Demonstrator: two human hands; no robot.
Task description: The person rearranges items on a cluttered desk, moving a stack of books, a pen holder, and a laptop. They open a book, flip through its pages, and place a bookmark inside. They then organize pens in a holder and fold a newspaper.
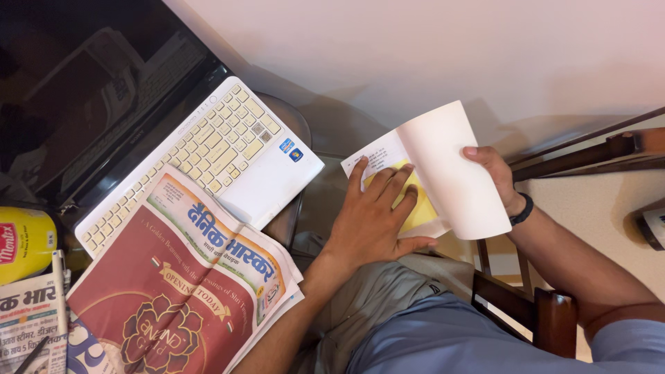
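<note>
white laptop (208,149) open (screen dark) | red-fronted newspaper (183,284) lapping its keyboard | open booklet (433,173) over the lap | left hand (374,215) pressing flat on yellow page | right hand (493,176) gripping curled white pages

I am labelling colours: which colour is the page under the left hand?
Yellow page under the left hand, head view.
</note>
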